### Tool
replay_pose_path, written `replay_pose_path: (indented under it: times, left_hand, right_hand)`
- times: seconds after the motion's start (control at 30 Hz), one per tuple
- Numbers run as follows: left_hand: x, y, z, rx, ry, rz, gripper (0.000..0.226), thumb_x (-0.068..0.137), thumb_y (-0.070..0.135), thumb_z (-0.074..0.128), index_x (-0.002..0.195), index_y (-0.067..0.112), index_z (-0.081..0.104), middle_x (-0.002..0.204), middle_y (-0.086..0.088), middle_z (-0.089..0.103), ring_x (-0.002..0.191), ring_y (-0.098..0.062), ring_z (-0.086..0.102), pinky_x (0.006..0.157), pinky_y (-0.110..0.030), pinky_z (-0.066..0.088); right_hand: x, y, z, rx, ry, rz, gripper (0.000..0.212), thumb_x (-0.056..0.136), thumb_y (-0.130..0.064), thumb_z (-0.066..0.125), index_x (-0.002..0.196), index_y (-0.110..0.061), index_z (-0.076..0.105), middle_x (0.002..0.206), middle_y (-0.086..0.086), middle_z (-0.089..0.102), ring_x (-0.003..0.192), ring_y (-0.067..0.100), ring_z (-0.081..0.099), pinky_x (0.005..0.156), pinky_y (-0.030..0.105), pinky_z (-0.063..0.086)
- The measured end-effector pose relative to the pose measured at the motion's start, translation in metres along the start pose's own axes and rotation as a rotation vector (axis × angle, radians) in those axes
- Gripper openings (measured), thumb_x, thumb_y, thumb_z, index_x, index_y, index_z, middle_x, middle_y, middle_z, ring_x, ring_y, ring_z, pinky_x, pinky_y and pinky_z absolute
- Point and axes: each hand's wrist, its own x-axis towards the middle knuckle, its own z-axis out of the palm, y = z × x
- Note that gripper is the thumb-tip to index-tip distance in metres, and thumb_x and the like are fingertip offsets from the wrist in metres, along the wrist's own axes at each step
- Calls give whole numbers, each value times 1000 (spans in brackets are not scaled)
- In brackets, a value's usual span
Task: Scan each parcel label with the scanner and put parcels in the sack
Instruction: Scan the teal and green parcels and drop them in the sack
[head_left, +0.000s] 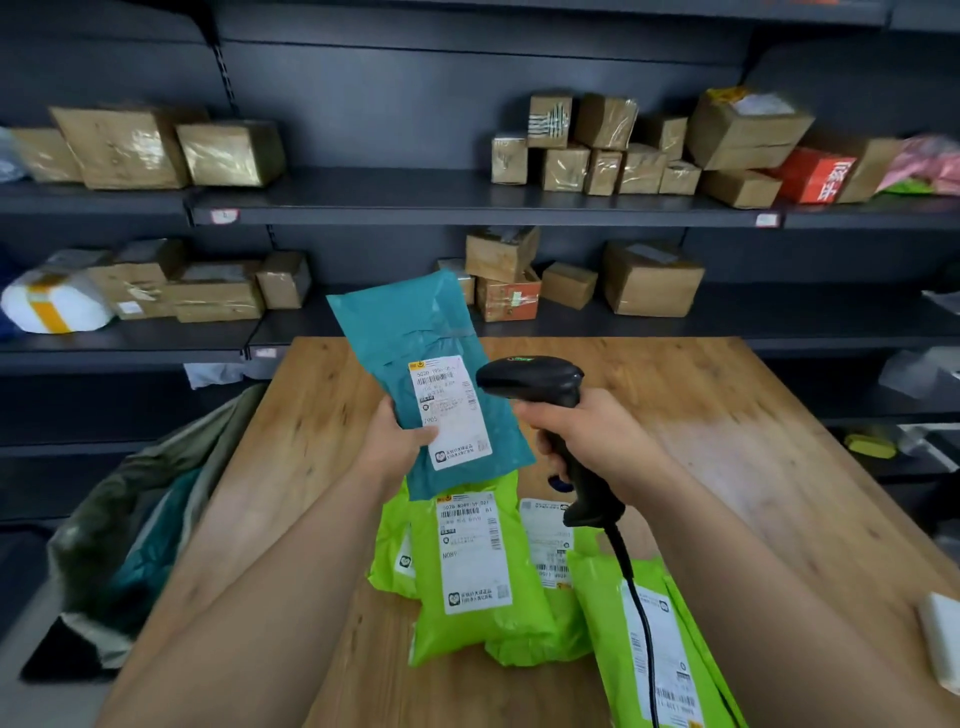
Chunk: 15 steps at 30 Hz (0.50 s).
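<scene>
My left hand (396, 441) grips a teal parcel (415, 332) by its left edge and holds it upright above the wooden table (727, 415), its white label (451, 410) facing me. My right hand (587, 441) grips the black scanner (530, 376) by its handle; the scanner's head sits just right of the label, pointing left at it. Its cable (636, 587) hangs down over several lime-green parcels (470, 566) lying label-up on the table. The grey-green sack (140, 525) stands open at the table's left side, with something teal inside.
Dark shelves (467, 200) behind the table carry several cardboard boxes (602, 145), a red box (815, 174) and a white wrapped parcel (54, 301). A white object (943, 639) lies at the table's right edge.
</scene>
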Motion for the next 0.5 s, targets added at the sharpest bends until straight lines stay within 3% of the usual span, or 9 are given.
replay_pose_path:
  times: [0.17, 0.27, 0.37, 0.5]
  left_hand:
    - [0, 0, -2, -38, 1, -7, 51, 85, -15, 58, 127, 13, 47, 116, -4, 64, 100, -24, 64, 78, -39, 54]
    - [-1, 0, -11, -45, -5, -25, 52, 84, -13, 61, 124, 17, 48, 122, -6, 65, 106, -27, 65, 90, -50, 53]
    - [-6, 2, -27, -32, -15, -14, 52, 84, -12, 61, 126, 16, 46, 125, -9, 63, 110, -30, 64, 95, -53, 50]
    - [-21, 9, -60, -57, -28, -29, 51, 88, -12, 56, 130, 15, 46, 124, -8, 65, 108, -27, 65, 93, -50, 52]
  right_hand:
    - [0, 1, 0, 3, -11, 2, 32, 83, -32, 72, 70, -5, 61, 65, 13, 60, 49, 24, 47, 57, 37, 44]
    - [2, -2, 5, 120, -15, -3, 24, 88, -28, 69, 83, -5, 64, 71, 10, 63, 51, 20, 53, 52, 32, 47]
    - [10, 1, 20, 204, -12, 7, 22, 88, -33, 69, 86, -11, 68, 83, 5, 68, 71, 20, 64, 70, 37, 56]
    - [21, 9, 54, 177, -41, 37, 24, 85, -45, 70, 81, -21, 71, 93, 4, 73, 88, 17, 64, 83, 34, 48]
